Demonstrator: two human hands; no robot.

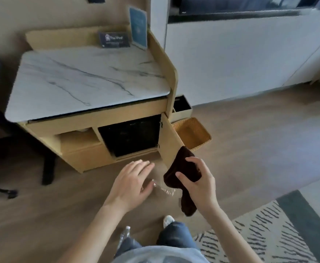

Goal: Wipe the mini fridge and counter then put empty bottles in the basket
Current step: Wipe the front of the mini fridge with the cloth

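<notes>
My right hand (199,179) grips a dark brown cloth (182,168) that hangs below the fist. My left hand (132,183) is spread with straight fingers just above a clear empty bottle (163,188) lying on the wooden floor; contact is not clear. A second clear bottle (125,235) lies on the floor by my leg. The black mini fridge (130,137) sits inside the cabinet, whose door (171,141) stands open. Above it is the marble counter (83,78). The woven basket (193,132) stands on the floor to the right of the cabinet.
Two cards (115,39) stand at the back of the counter. An open drawer box (182,109) sits behind the basket. A patterned rug (265,232) covers the floor at lower right. A dark table leg (48,168) stands on the left.
</notes>
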